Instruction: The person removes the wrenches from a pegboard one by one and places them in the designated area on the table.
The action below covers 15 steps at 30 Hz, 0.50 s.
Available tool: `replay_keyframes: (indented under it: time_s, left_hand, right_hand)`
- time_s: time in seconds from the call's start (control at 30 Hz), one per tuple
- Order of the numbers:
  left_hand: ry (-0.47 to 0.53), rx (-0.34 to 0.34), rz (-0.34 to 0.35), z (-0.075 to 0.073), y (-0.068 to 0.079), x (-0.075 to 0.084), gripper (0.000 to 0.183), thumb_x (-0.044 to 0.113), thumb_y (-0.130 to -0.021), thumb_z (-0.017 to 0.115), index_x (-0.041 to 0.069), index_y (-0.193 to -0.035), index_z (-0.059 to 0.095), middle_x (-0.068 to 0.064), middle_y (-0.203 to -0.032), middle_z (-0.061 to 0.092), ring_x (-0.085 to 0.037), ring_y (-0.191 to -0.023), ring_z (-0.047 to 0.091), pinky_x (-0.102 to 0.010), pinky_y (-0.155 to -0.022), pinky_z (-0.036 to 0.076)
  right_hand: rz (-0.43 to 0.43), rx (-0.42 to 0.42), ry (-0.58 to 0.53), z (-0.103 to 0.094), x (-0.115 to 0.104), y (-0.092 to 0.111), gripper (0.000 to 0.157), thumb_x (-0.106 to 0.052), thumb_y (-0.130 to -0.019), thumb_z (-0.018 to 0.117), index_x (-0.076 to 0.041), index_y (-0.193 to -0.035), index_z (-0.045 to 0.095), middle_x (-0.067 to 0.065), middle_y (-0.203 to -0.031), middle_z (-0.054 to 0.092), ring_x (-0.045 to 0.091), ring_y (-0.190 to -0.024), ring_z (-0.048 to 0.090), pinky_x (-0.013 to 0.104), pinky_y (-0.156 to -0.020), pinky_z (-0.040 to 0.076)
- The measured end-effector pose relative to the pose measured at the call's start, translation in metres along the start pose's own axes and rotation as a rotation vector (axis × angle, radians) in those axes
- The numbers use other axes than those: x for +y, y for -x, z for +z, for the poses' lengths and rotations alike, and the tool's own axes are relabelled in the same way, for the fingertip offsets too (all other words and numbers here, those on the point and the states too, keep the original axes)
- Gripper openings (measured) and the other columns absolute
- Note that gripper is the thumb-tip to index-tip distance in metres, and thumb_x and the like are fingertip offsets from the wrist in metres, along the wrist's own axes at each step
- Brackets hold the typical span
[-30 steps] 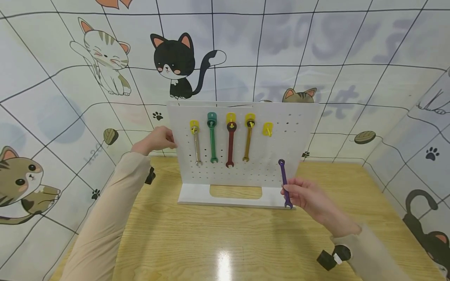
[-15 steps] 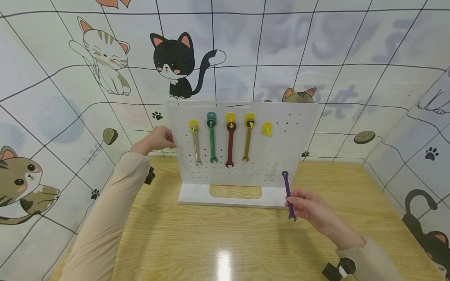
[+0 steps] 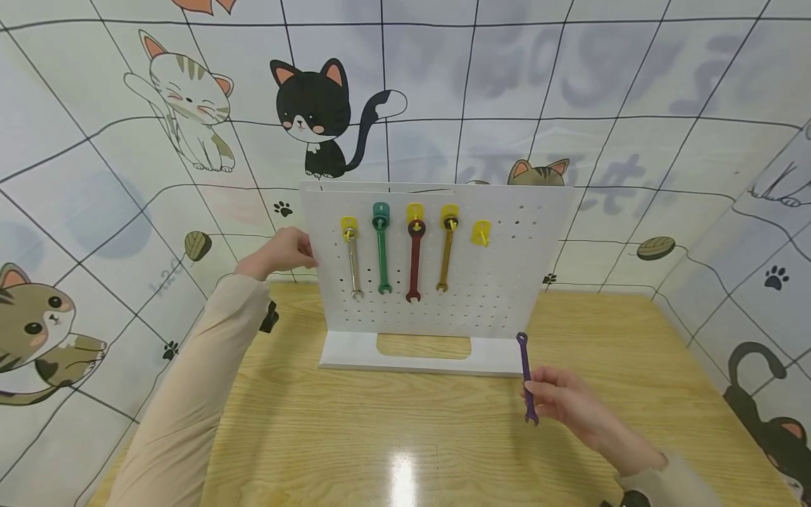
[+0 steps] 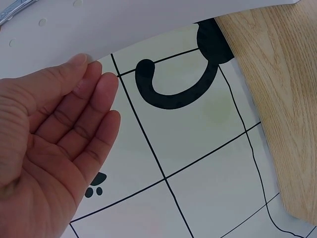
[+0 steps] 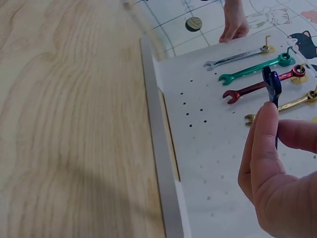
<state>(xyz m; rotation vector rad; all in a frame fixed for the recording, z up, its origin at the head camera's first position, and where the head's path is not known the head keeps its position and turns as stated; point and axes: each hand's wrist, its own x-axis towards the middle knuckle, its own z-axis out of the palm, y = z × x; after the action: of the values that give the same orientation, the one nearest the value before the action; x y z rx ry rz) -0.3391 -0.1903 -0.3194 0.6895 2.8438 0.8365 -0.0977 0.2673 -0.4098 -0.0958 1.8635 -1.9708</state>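
Note:
A purple combination wrench [image 3: 525, 362] is pinched between thumb and fingers of my right hand [image 3: 567, 401], close by the pegboard's front right corner. Its ring end points up toward the board, its open end down. In the right wrist view the wrench's open end [image 5: 272, 85] sticks out past the fingertips. My left hand [image 3: 279, 253] pinches the left edge of the white pegboard [image 3: 507, 282] between thumb and fingertips. On hooks hang a silver wrench [image 3: 354, 271], a green wrench [image 3: 383, 257], a red wrench [image 3: 415, 264] and a gold wrench [image 3: 446, 257]. A yellow hook [image 3: 481, 233] beside them bears nothing.
The pegboard stands on a white base [image 3: 348, 348] with a cut-out slot, set on a wooden table [image 3: 329, 436]. Behind and at both sides rises a white wall covering [image 3: 437, 84] printed with cats and grid lines.
My right hand has drawn the purple wrench down, toward me and slightly right, away from the pegboard. The left hand has stayed at the board's edge.

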Motion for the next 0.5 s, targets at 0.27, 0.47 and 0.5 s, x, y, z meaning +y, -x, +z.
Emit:
replay_keyframes:
  time_s: [0.27, 0.47, 0.5]
  left_hand:
    - [-0.004, 0.001, 0.008, -0.001, 0.0, 0.001, 0.008, -0.002, -0.079, 0.067, -0.007, -0.084, 0.068, -0.014, -0.08, 0.067, -0.023, -0.071, 0.059, -0.037, -0.069, 0.049]
    - [-0.007, 0.003, 0.006, 0.0, 0.001, 0.003, 0.007, -0.001, -0.079, 0.067, -0.007, -0.082, 0.067, -0.014, -0.079, 0.067, -0.022, -0.07, 0.057, -0.036, -0.068, 0.048]
    - [-0.008, 0.004, 0.004, 0.0, 0.001, 0.003, 0.007, -0.001, -0.079, 0.067, -0.007, -0.082, 0.067, -0.014, -0.08, 0.067, -0.022, -0.07, 0.057, -0.036, -0.068, 0.048]
  right_hand:
    - [0.078, 0.032, 0.061, -0.009, 0.014, 0.01, 0.015, -0.014, -0.097, 0.051, 0.0, -0.102, 0.053, 0.002, -0.093, 0.062, 0.014, -0.082, 0.059, 0.026, -0.073, 0.05]
    - [0.108, 0.039, 0.068, -0.016, 0.027, 0.018, 0.017, -0.016, -0.096, 0.053, 0.0, -0.103, 0.055, 0.004, -0.094, 0.061, 0.013, -0.081, 0.059, 0.026, -0.073, 0.051]
    - [0.118, 0.04, 0.069, -0.017, 0.029, 0.019, 0.018, -0.016, -0.095, 0.053, 0.0, -0.103, 0.055, 0.004, -0.094, 0.061, 0.013, -0.081, 0.059, 0.026, -0.073, 0.051]
